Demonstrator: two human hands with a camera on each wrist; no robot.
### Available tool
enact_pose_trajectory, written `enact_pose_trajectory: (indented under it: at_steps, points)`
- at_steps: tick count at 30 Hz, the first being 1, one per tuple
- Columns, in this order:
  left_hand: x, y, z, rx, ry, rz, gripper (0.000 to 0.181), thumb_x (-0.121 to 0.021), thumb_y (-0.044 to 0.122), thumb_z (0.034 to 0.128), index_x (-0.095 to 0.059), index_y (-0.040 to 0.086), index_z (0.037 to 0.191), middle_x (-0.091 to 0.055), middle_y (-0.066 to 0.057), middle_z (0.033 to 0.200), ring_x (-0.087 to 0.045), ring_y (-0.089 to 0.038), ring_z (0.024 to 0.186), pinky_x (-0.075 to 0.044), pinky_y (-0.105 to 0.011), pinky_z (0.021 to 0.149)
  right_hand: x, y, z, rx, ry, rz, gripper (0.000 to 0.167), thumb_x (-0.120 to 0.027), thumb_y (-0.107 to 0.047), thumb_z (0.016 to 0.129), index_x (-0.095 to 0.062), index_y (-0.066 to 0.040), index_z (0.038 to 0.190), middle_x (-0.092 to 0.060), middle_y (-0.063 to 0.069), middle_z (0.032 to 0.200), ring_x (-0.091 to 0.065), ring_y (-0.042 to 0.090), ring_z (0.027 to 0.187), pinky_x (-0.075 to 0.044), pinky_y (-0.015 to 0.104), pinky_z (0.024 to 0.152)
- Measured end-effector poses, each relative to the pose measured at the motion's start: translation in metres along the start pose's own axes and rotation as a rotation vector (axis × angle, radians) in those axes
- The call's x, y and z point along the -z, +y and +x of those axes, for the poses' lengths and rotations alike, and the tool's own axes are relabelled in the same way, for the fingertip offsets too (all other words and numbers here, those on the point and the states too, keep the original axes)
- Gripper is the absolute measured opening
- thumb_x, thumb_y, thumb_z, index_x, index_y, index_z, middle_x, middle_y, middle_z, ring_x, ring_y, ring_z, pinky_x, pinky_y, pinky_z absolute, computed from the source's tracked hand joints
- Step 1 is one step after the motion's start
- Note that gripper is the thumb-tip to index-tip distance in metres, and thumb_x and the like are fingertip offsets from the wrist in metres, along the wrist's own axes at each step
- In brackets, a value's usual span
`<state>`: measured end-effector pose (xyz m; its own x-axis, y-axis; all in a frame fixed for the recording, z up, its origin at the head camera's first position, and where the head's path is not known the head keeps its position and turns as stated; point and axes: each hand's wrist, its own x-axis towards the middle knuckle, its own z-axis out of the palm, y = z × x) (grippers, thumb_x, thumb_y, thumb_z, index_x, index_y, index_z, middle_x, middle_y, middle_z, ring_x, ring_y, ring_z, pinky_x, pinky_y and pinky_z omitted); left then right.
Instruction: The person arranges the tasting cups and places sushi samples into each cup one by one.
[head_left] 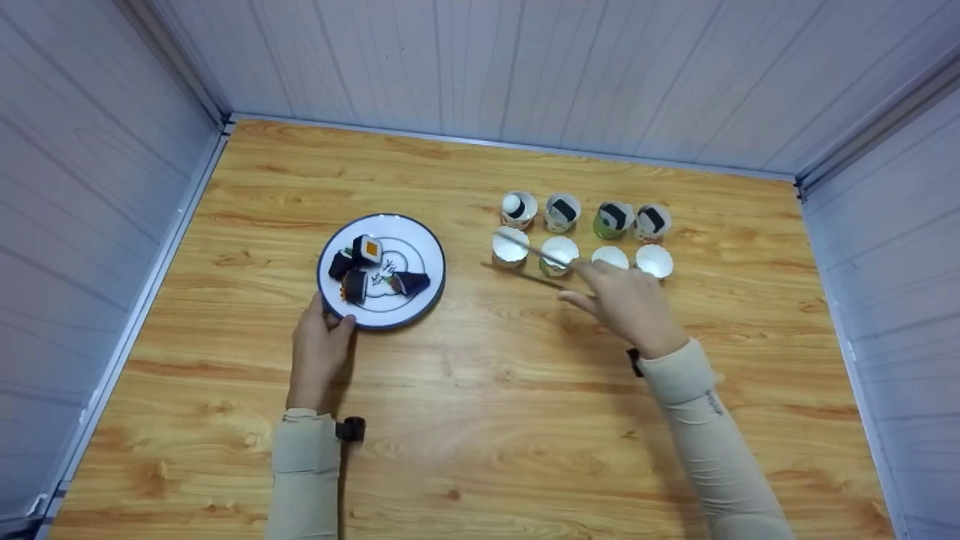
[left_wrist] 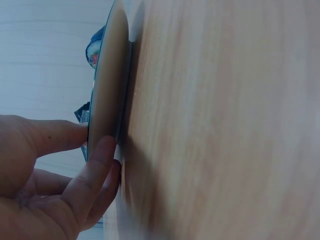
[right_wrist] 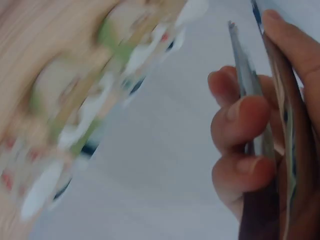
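My left hand (head_left: pixel 321 352) pinches the near-left rim of a white plate with a blue edge (head_left: pixel 416 300); in the left wrist view its fingers touch the plate's side and underside. Several toy-like sushi pieces lie on the plate, among them a roll with an orange centre (head_left: pixel 367 250) and a dark cone-shaped roll (head_left: pixel 411 283). In my right hand (head_left: pixel 630 304) are slim metal tongs (head_left: pixel 529 276), their arms apart and pointing left over the front paper cups. Nothing shows between the tips. The right wrist view shows fingers curled round the tongs (right_wrist: pixel 287 125).
Paper cups stand in two rows right of the plate. Back-row cups hold rice pieces with dark strips, such as the leftmost cup (head_left: pixel 519 210); the front row has white insides, as in one cup (head_left: pixel 654 261). Pale panel walls (head_left: pixel 480 67) bound the wooden table (head_left: pixel 480 420).
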<state>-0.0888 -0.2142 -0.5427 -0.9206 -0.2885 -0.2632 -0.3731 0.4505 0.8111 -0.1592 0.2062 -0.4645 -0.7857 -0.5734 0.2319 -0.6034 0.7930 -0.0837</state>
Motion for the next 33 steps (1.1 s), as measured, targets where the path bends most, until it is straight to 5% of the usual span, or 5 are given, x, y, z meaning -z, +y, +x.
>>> enact_pose_trajectory:
  at_steps: [12, 25, 33]
  points:
    - [0.0, -0.001, -0.002, 0.019, 0.0, 0.014, 0.067, -0.056, 0.013, 0.1025, -0.02, 0.0, 0.158, -0.038, -0.025, 0.15, -0.042, -0.035, 0.136, -0.037, -0.046, 0.112, -0.04, -0.057, 0.038, 0.154, -0.103, 0.061, 0.044, -0.065, -0.048, 0.095, -0.068, -0.013, 0.122, -0.071, 0.006, 0.094, -0.057, 0.02, 0.057, -0.04, 0.035, 0.04]
    - [0.002, -0.001, -0.002, 0.002, -0.012, -0.001, 0.062, -0.056, 0.011, 0.1021, -0.027, 0.004, 0.157, -0.039, -0.022, 0.152, -0.042, -0.034, 0.137, -0.037, -0.045, 0.112, -0.061, -0.072, 0.062, 0.146, -0.15, 0.065, 0.041, -0.064, -0.048, 0.096, -0.068, -0.013, 0.119, -0.069, 0.004, 0.089, -0.054, 0.018, 0.055, -0.041, 0.035, 0.041]
    - [0.001, -0.001, -0.001, -0.024, 0.013, -0.001, 0.06, -0.056, 0.008, 0.1014, -0.03, 0.002, 0.155, -0.04, -0.021, 0.152, -0.038, -0.032, 0.14, -0.034, -0.044, 0.113, -0.067, -0.076, 0.065, 0.174, -0.094, 0.065, 0.035, -0.066, -0.043, 0.096, -0.07, -0.013, 0.113, -0.071, 0.004, 0.09, -0.058, 0.019, 0.056, -0.044, 0.037, 0.043]
